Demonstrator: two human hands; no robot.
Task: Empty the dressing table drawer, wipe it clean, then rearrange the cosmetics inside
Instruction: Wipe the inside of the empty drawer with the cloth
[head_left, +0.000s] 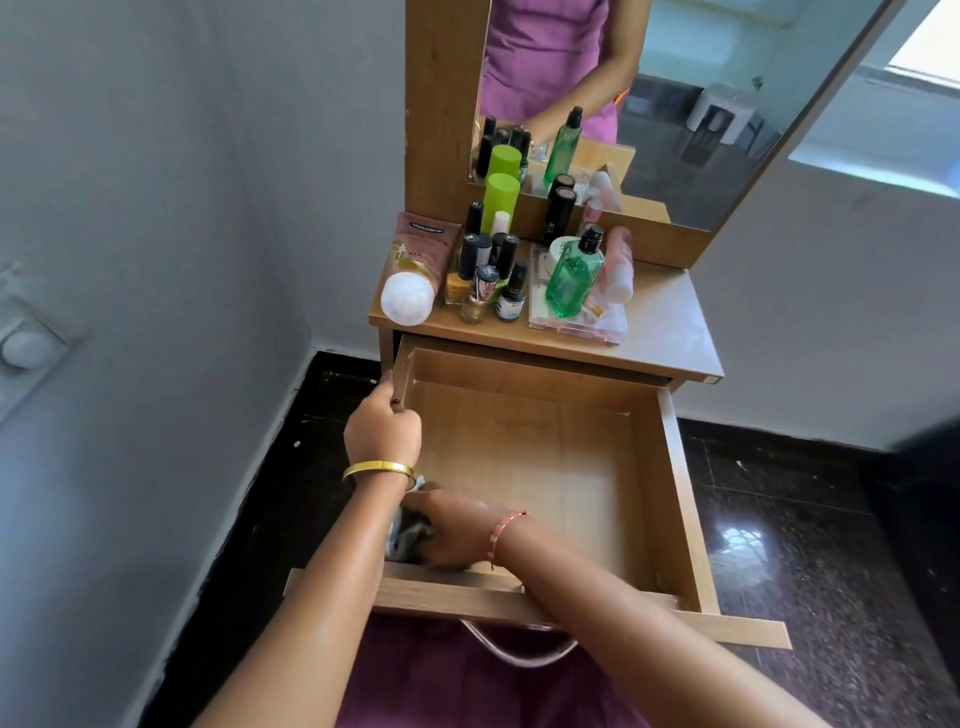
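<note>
The wooden drawer (670, 467) of the dressing table is pulled far out and its bottom is bare. My left hand (383, 428) grips the drawer's left wall near the back. My right hand (447, 530) reaches across into the near left corner and holds a grey cloth (408, 538) against the drawer floor. The cosmetics stand on the tabletop (660, 332): a pink tube with a white cap (413, 270), several small dark bottles (491, 270), a lime-green bottle (501, 200) and a green glass bottle (574, 278).
A clear tray (576, 325) under the green glass bottle holds small pink items. A mirror (675, 104) rises behind the tabletop. A grey wall lies close on the left. The floor is dark polished stone (810, 519). The drawer's metal handle (514, 654) sticks out toward me.
</note>
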